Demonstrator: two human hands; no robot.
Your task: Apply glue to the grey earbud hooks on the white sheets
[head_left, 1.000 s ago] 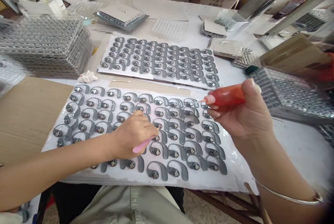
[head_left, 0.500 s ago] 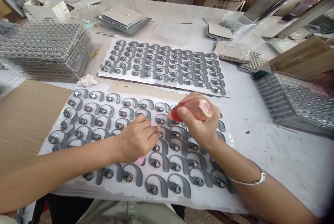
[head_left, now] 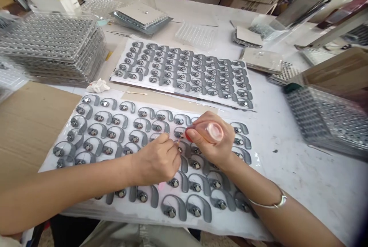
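Note:
A white sheet (head_left: 253, 216) in front of me carries several rows of grey ear-hook parts (head_left: 110, 118). My left hand (head_left: 156, 160) rests over the middle of the sheet, pinched on a thin pink stick (head_left: 161, 185) whose tip points to the right. My right hand (head_left: 212, 139) is wrapped round a small red squeeze bottle (head_left: 207, 132). The bottle's nozzle points left and meets the stick's tip just above the parts. A silver bangle (head_left: 270, 203) circles my right wrist.
A second sheet of grey parts (head_left: 184, 72) lies further back. Stacks of clear blister trays stand at the left (head_left: 54, 47) and right (head_left: 324, 120). Brown cardboard (head_left: 25, 124) covers the table's left side. A crumpled white tissue (head_left: 97, 85) and a cotton swab (head_left: 137, 93) lie between the sheets.
My right hand has swung in from the right and down with the red bottle until its nozzle reaches the stick's tip. My left hand stayed over the sheet, shifting slightly right.

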